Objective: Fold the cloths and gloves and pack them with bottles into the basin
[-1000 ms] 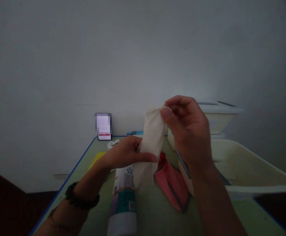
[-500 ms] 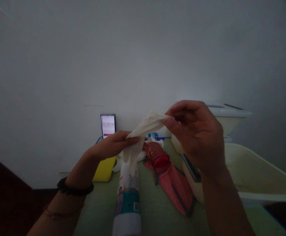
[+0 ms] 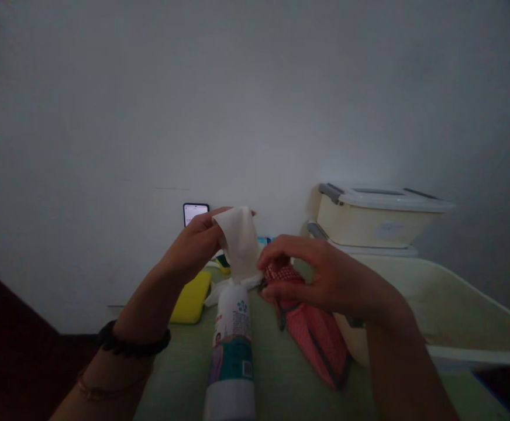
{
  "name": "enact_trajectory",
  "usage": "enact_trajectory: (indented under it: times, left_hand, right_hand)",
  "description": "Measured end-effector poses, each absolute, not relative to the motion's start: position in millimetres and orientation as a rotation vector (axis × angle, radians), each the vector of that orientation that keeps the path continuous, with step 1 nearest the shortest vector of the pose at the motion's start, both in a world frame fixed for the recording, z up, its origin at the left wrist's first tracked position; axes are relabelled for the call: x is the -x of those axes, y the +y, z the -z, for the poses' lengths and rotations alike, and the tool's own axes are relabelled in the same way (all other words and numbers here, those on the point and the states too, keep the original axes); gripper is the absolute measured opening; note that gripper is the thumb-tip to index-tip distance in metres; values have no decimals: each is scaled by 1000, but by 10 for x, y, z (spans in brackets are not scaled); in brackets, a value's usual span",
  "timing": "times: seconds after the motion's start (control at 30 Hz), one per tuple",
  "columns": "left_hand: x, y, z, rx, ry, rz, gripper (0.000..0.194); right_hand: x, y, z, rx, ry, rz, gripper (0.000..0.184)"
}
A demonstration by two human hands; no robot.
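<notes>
My left hand (image 3: 196, 242) is closed on the upper end of a thin white glove-like piece (image 3: 241, 242), which hangs down from it. My right hand (image 3: 325, 278) is close to the lower right edge of this piece, fingers curved and apart with nothing visible between them; whether a fingertip touches it I cannot tell. Below the piece lies a white cylinder with a teal label (image 3: 233, 356). Partly behind my right hand is red checked fabric (image 3: 281, 272), with a red cloth item with dark trim (image 3: 320, 345) in front of it.
A phone (image 3: 196, 211) leans on the wall behind my left hand. On the green table (image 3: 180, 368) lies a flat yellow item (image 3: 192, 301), with crumpled white material (image 3: 215, 290) beside it. To the right stand a lidded box (image 3: 364, 225) and an open cream tub (image 3: 457, 304).
My right hand has let go of the white piece's upper end and dropped lower. My left hand has risen with the piece, which was stretched between both hands and now hangs.
</notes>
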State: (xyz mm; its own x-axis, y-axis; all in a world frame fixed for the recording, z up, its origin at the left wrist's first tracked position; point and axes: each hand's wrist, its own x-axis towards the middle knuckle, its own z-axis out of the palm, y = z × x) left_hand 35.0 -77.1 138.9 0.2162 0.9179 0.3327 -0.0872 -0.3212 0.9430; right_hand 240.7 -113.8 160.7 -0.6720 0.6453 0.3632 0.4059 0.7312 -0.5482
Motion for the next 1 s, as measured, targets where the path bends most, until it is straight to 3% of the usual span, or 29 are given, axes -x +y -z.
enact_trajectory:
  times: [0.2, 0.37, 0.87, 1.0]
  left_hand:
    - [-402, -874, -1447, -1808, 935, -1264, 15]
    - [-471, -902, -1462, -1845, 1019, -1443, 10]
    - [-513, -955, -1474, -1893, 983, -1543, 10]
    - [-498, -948, -1479, -1750, 953, -1511, 15]
  right_hand:
    - [-2237, -1052, -1481, 864, -1900, -635, 26]
    - [-2224, -950, -1426, 855, -1713, -802, 30]
    - [-2321, -895, -1456, 908, -1850, -879, 35]
    - [-2357, -938, -1506, 892, -1839, -862, 25]
